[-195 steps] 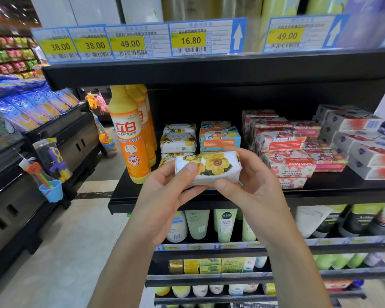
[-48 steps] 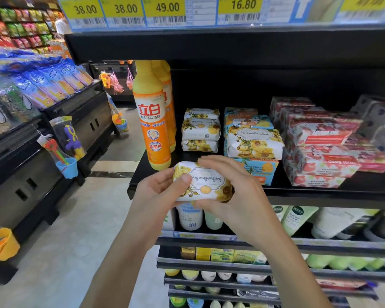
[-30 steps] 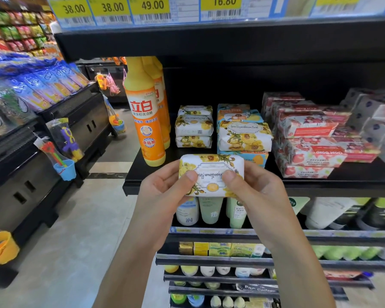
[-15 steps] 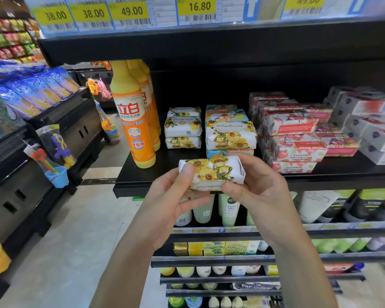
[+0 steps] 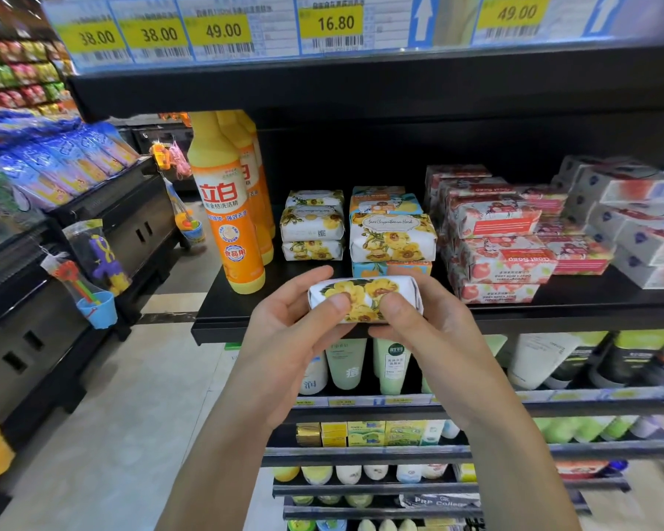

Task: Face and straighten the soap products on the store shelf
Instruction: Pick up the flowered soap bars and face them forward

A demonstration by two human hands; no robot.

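White paper printed with yellow flowers wraps the soap bar (image 5: 365, 298), held at the centre of the frame, just in front of the shelf (image 5: 223, 316) edge and clear of it. The left hand (image 5: 296, 331) and right hand (image 5: 430, 331) grip it from opposite ends, with both thumbs pressed on the near face and the other fingers (image 5: 307, 279) curled behind. The long axis runs left to right, parallel to the shelf edge. Both hands are equally near.

The open slot appears to lie directly beyond the bar, towards the upper centre. It sits in front of the yellow-flower stack (image 5: 312, 224) and left of the labelled bar (image 5: 393, 237). A short forward push would seat the bar. The face now visible shows flowers only, with no script.

Legible markings:
- Labelled bar: script including "Chrysanthemum"; the remainder is unclear.
- Orange bottle (image 5: 227, 224), centre left: "立白".
- Red-and-white boxes (image 5: 503, 262), centre right: "Goat Soap", reading upside down.
- Price tags (image 5: 223, 30), top edge: 38.00, 38.00, 49.00, 16.80, 49.00.
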